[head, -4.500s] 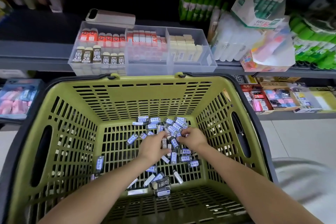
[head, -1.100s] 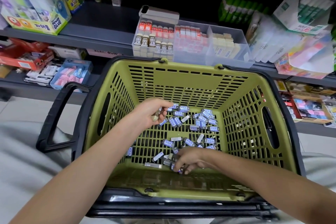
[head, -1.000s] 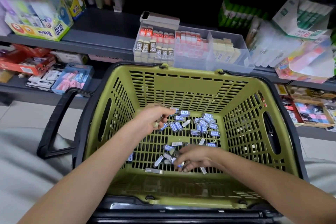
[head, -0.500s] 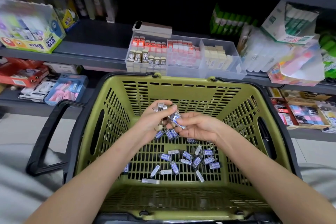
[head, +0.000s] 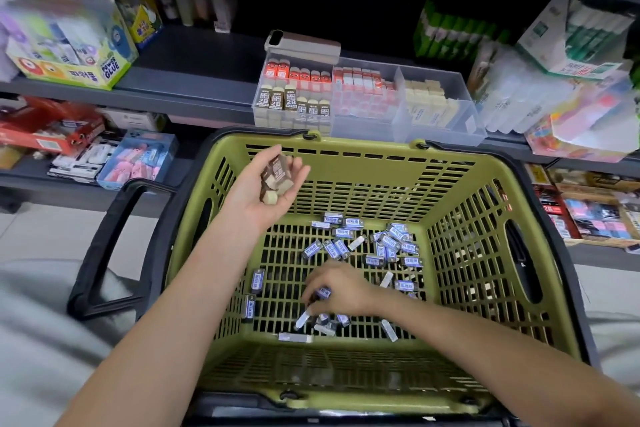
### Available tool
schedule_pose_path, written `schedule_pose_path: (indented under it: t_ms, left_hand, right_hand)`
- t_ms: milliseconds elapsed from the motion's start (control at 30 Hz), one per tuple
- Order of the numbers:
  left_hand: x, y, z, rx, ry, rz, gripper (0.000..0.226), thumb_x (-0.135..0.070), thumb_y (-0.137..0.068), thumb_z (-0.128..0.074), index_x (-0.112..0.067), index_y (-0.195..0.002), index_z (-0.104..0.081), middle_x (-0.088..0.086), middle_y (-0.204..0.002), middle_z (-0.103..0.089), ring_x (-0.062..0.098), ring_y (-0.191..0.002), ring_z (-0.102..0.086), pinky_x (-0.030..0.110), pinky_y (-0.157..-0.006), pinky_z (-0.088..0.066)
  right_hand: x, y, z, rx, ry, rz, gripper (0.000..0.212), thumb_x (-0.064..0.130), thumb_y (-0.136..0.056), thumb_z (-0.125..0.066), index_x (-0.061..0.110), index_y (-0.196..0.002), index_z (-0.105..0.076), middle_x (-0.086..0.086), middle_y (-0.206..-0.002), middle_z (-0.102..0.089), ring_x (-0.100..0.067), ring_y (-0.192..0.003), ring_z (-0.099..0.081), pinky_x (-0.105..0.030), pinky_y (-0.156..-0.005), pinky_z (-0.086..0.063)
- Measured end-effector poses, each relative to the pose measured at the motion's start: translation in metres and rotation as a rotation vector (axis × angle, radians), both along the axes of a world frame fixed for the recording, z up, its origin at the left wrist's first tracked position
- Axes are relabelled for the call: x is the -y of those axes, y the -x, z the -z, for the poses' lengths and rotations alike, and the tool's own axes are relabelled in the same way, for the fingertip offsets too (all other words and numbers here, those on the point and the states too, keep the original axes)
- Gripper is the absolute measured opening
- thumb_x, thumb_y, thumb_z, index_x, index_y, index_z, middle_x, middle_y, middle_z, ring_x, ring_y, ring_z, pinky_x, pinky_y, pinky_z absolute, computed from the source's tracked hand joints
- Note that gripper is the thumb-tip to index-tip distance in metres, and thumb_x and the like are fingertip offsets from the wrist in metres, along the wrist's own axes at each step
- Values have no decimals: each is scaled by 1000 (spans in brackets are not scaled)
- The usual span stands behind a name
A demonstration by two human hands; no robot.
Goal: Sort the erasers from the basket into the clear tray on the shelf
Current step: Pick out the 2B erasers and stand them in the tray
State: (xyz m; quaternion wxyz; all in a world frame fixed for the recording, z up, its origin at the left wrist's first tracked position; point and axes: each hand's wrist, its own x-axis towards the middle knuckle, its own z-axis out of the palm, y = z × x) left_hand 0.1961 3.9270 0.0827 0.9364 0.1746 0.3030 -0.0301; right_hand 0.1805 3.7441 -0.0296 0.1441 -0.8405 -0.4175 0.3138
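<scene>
Lying scattered on the floor of the green basket [head: 363,152], blue-sleeved erasers [head: 388,246], right hand [head: 341,289] down among them pinching one, left hand [head: 263,191] raised palm-up clutching several brown-sleeved erasers [head: 275,178], compartmented clear tray [head: 433,128] just beyond on the shelf [head: 194,80]

olive-green slotted basket [head: 363,180], blue-labelled erasers [head: 391,243]

Basket [head: 363,180]: olive plastic, matt, slotted walls + floor. Handle [head: 104,246]: black plastic, smooth, slight sheen. Tray [head: 436,130]: clear plastic, glossy. Erasers [head: 388,243]: blue-white paper sleeves, pale matt rubber ends. Brown erasers [head: 275,180]: brown paper sleeves, cream rubber, matt. Shelf [head: 194,97]: grey painted metal, matt. Glue box [head: 86,69]: glossy printed card.
</scene>
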Motion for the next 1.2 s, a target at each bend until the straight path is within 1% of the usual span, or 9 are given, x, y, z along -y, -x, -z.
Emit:
schedule_pose_path:
  t_ms: [167,400,500,633,700,800,933,1067,1200]
  left_hand:
    - [1,4,-9,87,-37,77,31,-10,-69,-72,-1,-97,-61,14,-81,-72,20,-68,-71,27,-55,-56]
    - [-6,6,-10,61,-36,65,10,-3,-88,-59,4,-87,-66,14,-80,-72,19,-67,-71,26,-56,-57]
    - [-8,7,-14,75,0,16,25,-1,-88,-58,7,-69,-73,15,-77,-72,19,-67,-72,27,-58,-58]
    - [-9,7,-23,105,-22,-32,11,-3,-88,-58,6,-88,-65,13,-77,-72,18,-68,-72,26,-57,-57]
    - [-7,6,-29,112,-69,-35,11,-4,-91,-56,4,-89,-63,12,-75,-72,18,-67,-72,27,-57,-57]
    - [-8,4,-39,92,-97,-60,10,-3,-92,-56,5,-88,-61,13,-71,-71,19,-65,-72,29,-59,-59]
    - [-18,-2,-54,85,-3,-109,9,2,-90,-54,8,-94,-59,21,-72,-70,26,-65,-72,37,-63,-60]
    - [-26,-11,-65,154,-90,-98,39,8,-65,-61,9,-104,-57,24,-86,-72,28,-81,-73,35,-62,-59]
    - [-37,-31,-66,177,-160,-191,25,10,-80,-57,3,-103,-53,21,-83,-73,27,-83,-73,35,-66,-59]
  right_hand:
    - [-32,22,24,128,100,-161,44,58,-77,-63,22,-101,-72,2,-82,-49,-19,-92,-47,-28,-72,-29]
    - [-44,33,45,188,277,-255,34,50,-84,-59,19,-88,-71,0,-92,-55,-20,-95,-43,-37,-85,-41]
    - [-36,23,31,-77,126,-24,24,33,-91,-53,12,-92,-65,-4,-97,-62,-15,-89,-55,-38,-85,-50]
    - [-27,-3,-20,-769,-204,525,15,24,-102,-33,13,-109,-41,-11,-86,-60,-17,-67,-63,-27,-59,-58]
    - [-20,-17,-48,-858,-334,657,11,19,-101,-37,12,-108,-42,-10,-80,-58,-19,-65,-61,-28,-58,-57]
    - [-4,-36,-90,-765,-498,704,21,2,-92,-52,11,-111,-53,-7,-80,-58,-12,-64,-54,-21,-57,-50]
    - [9,-63,-148,-546,-732,736,19,4,-82,-65,11,-98,-57,3,-66,-63,-7,-49,-49,-16,-49,-43]
    - [-2,-100,-184,-302,-818,771,8,13,-77,-73,19,-79,-69,6,-65,-61,-5,-54,-48,-16,-51,-41]
    - [-36,-139,-192,-59,-689,708,8,15,-88,-64,10,-82,-67,-3,-69,-61,-13,-62,-56,-39,-71,-52]
